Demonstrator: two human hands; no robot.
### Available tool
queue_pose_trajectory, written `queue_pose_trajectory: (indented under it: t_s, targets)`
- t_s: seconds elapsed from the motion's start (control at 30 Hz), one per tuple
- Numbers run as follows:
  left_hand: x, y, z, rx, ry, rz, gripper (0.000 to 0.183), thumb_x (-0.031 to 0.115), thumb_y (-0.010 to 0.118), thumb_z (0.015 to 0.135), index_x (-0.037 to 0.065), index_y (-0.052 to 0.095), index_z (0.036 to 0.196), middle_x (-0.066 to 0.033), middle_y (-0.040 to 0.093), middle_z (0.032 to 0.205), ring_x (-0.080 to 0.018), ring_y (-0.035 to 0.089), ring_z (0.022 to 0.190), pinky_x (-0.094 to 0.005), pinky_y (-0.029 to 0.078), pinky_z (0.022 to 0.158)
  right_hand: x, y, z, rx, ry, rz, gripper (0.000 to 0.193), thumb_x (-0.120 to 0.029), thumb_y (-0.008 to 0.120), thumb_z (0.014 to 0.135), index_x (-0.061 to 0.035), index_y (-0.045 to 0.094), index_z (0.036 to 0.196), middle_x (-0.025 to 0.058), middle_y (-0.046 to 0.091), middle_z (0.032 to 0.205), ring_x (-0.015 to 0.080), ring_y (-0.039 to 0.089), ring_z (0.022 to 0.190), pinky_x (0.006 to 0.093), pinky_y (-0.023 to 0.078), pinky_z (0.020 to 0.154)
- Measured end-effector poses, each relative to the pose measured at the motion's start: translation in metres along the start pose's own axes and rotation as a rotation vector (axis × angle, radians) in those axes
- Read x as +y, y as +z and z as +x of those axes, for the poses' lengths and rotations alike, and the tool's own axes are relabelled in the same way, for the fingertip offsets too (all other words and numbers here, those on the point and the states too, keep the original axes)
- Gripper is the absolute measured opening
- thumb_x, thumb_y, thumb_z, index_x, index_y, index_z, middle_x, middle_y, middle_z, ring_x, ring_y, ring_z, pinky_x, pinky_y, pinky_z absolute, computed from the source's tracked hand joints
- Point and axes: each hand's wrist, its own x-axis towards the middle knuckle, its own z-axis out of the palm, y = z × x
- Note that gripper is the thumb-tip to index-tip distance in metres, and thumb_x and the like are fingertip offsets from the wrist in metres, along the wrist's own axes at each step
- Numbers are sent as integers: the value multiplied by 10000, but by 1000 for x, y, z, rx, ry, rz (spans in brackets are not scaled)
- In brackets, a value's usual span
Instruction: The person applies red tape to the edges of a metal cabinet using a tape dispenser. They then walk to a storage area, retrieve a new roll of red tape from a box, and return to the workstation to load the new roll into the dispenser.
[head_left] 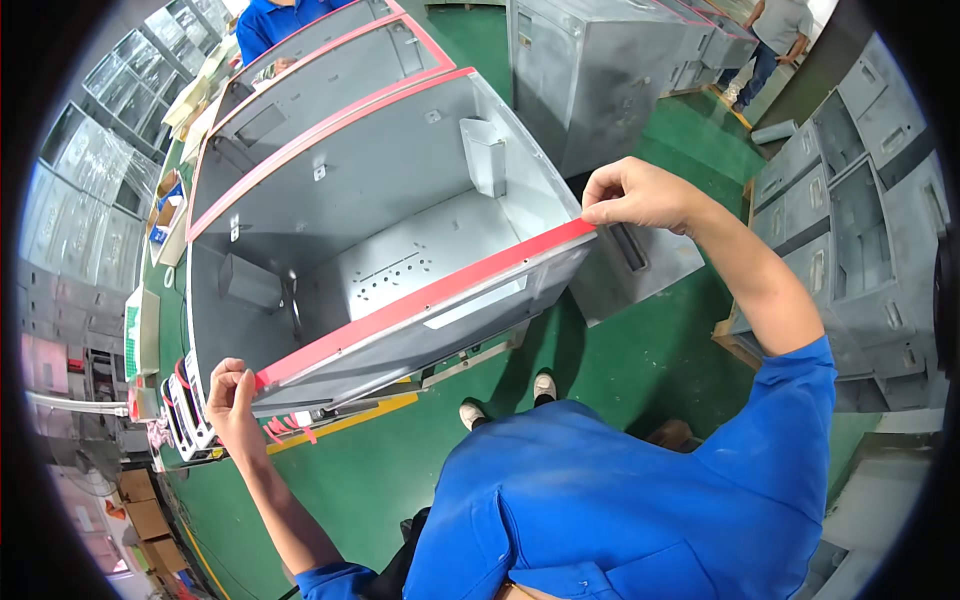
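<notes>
A grey metal cabinet [370,180] lies with its hollow side up in front of me. A strip of red tape [430,297] runs straight along its near edge. My left hand [234,402] is closed in a pinch on the strip's left end, at the cabinet's near left corner. At the other end, by the near right corner, my right hand [645,195] pinches the strip between thumb and fingers. Whether the middle of the tape is stuck down, I cannot tell. Inside the cabinet are a row of small holes and two grey brackets [485,158].
Behind it stands another open cabinet [330,95] edged in red, with a blue-shirted person [265,35] beyond. Tall grey cabinets [590,80] stand at back right, more [850,210] at far right. Red scraps [290,428] hang near the bench's front. Another person [778,35] stands far right.
</notes>
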Motion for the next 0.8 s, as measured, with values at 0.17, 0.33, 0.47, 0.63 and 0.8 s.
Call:
queue_pose_trajectory:
  t_s: [0.17, 0.33, 0.47, 0.63, 0.8]
  targets:
    - [-2, -3, 1, -17, -29, -53, 84, -40, 566, 770, 35, 559, 731, -22, 557, 945, -46, 458, 686, -179, 364, 620, 0, 0, 0, -13, 8, 10, 166, -150, 673, 724, 6, 648, 773, 47, 603, 724, 115, 542, 719, 256, 430, 680]
    - [-1, -3, 1, -15, -36, -20, 86, -39, 557, 762, 37, 552, 722, -26, 564, 935, -46, 465, 669, -178, 366, 609, 0, 2, 0, -17, 1, -14, 171, -151, 675, 716, 11, 649, 765, 61, 604, 717, 121, 544, 704, 265, 431, 660]
    - [-1, -2, 1, -14, -33, -9, 88, -41, 555, 755, 36, 549, 713, -27, 564, 934, -49, 470, 682, -181, 371, 620, 1, 1, 0, -8, -12, -30, 173, -154, 678, 708, 11, 650, 751, 61, 602, 699, 122, 545, 690, 269, 432, 654]
    - [-3, -2, 0, -1, -37, -4, 86, -37, 559, 752, 36, 553, 708, -30, 568, 932, -53, 483, 704, -185, 380, 631, 2, 1, -1, -12, -10, -15, 139, -143, 678, 730, -10, 647, 752, 13, 596, 697, 73, 527, 684, 230, 423, 646]
    - [-8, -5, 0, 7, -25, 0, 74, -28, 573, 757, 34, 564, 717, -30, 571, 931, -56, 488, 710, -183, 382, 626, 4, 2, -2, -11, -38, -8, 140, -150, 683, 732, -16, 650, 755, 11, 598, 701, 72, 525, 682, 230, 424, 646]
